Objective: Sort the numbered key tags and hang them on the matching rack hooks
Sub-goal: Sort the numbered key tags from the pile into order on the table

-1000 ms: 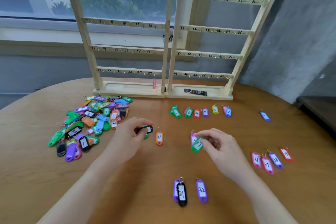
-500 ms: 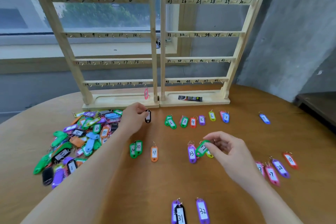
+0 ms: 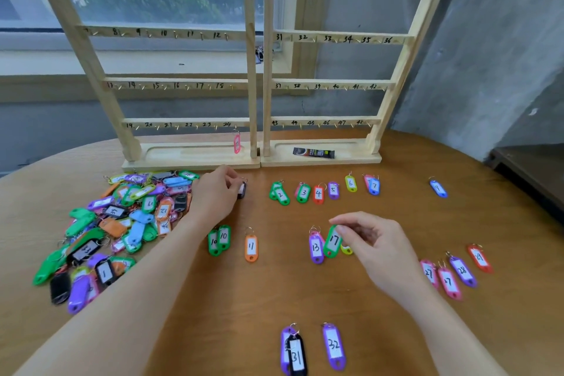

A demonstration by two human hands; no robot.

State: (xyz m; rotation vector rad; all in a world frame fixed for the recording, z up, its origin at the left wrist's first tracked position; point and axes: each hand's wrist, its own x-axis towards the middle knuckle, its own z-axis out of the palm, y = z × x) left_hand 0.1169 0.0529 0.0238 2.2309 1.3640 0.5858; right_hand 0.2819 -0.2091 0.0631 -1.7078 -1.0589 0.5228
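Two wooden racks (image 3: 259,64) stand side by side at the back of the round table (image 3: 396,330), w/ numbered hooks 1–48; only one pink tag (image 3: 237,143) hangs, under the 24 hook, bottom row of the left rack.

Left hand (image 3: 218,195) is just in front of the racks' base, fingers curled and pinching a black tag (image 3: 242,190) down at the tabletop. Left of it, also in front of the racks, lies the unsorted pile of tags (image 3: 122,223), mixed colours.

Right hand (image 3: 370,241) is nearer the person, well in front of the racks; thumb and forefinger are clamped on the top of a green tag marked 17 (image 3: 333,241), which touches a purple 13 tag (image 3: 316,249).

Between that hand and the racks runs a row of tags 2–7 (image 3: 319,192). Green 10s (image 3: 219,239) and an orange 11 (image 3: 251,248) lie beside the left forearm. Purple 32 (image 3: 334,346) & black 31 (image 3: 296,354) are farthest from the racks, at the near edge.
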